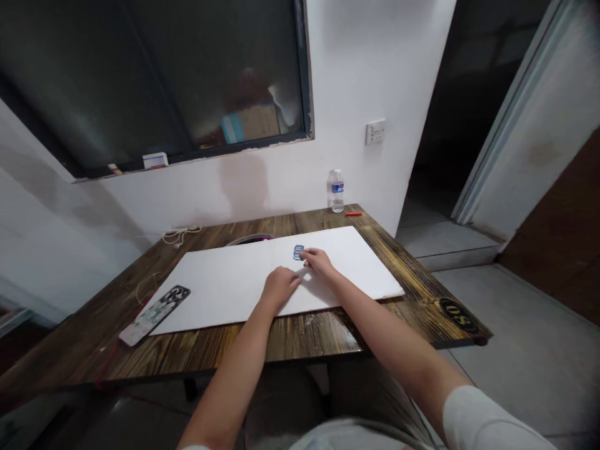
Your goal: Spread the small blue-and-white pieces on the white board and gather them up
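Over the white board (225, 281), our right hand (319, 260) pinches the right edge of a small blue-and-white item (298, 252). Our left hand (280, 285) rests curled nearby, and we cannot tell whether it holds anything. With so little edge gripped, the item could twist or slip from our pinch.

At my surface's (422, 306) near right corner, a dark oval emblem (458, 315) seems to read "80"; the far bottle's (336, 203) blue label (337, 188) I can't make out.
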Available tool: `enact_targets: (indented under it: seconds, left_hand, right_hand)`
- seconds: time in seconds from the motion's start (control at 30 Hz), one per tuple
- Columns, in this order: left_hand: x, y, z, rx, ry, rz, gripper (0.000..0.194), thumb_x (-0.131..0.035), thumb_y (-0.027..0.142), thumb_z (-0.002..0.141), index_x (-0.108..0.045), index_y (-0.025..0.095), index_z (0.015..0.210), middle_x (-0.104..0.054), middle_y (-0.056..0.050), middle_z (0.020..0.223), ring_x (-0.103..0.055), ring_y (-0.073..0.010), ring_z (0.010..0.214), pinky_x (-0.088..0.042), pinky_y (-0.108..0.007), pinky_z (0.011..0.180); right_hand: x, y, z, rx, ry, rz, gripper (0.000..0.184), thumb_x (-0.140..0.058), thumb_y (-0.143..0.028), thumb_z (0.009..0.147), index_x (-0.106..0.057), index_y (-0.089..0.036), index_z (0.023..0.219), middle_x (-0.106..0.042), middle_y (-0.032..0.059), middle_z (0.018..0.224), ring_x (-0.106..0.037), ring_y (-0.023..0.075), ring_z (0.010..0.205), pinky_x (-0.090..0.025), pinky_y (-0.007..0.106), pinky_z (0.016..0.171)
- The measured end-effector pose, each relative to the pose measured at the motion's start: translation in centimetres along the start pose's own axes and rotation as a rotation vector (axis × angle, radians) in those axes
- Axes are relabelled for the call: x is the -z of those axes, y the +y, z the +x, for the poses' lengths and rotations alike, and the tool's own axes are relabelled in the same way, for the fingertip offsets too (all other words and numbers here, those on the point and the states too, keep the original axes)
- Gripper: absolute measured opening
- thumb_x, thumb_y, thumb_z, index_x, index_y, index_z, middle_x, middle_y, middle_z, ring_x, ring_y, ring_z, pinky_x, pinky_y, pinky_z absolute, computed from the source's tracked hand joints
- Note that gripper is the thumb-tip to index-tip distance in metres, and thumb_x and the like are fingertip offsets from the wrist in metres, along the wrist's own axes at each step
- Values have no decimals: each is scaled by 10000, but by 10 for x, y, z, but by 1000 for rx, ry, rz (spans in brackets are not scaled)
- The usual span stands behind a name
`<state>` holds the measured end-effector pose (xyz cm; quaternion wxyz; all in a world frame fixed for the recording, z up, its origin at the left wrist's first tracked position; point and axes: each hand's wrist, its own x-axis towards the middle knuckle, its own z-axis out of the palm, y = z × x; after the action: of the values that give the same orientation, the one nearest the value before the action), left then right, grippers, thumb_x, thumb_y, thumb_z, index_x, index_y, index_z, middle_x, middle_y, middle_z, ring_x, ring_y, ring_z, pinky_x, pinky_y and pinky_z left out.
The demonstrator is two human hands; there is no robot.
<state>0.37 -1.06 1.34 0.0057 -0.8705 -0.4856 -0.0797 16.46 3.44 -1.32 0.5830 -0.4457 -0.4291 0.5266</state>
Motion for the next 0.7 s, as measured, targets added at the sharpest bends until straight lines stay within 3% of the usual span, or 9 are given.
enact_targets:
  seconds: [0.1,0.2,0.3,0.57,0.7]
  left_hand:
    - [-6,7,1,-343,-24,-179,213,-591,320,896,-745,241,1020,-729,-51,1071,-622,-222,1032,-458,-323,911]
    - [-10,9,1,-491,-36,-261,207,-618,309,885,-741,246,1039,-712,-39,1159,-621,-211,1068,-449,-318,948]
    - [-8,4,1,-396,-3,-200,210,-605,306,899,-736,255,1055,-727,-34,1113,-627,-210,1023,-463,-319,890]
    - [0,-17,1,76,50,46,184,-590,285,896,-758,222,937,-738,-80,955,-620,-243,958,-447,-315,793]
    - [-2,-22,3,110,57,-11,185,-588,226,880,-765,212,933,-741,-90,944,-631,-241,965,-442,-316,836]
  right_hand:
    - [7,-3,4,30,97,18,242,-744,-366,637,-648,-164,729,-638,1,607,-499,93,490,-379,215,483]
    - [13,-6,6,31,187,53,211,-724,-344,648,-640,-162,714,-641,4,613,-489,89,475,-376,217,477]
    - [15,-7,7,22,200,65,183,-706,-320,654,-653,-158,720,-651,10,633,-500,89,481,-379,216,483]
    - [12,-5,7,29,197,17,186,-683,-330,673,-674,-155,735,-684,38,698,-520,100,502,-409,227,502]
    - [12,-9,4,13,190,14,160,-681,-308,676,-675,-155,724,-689,41,717,-524,101,511,-420,234,517]
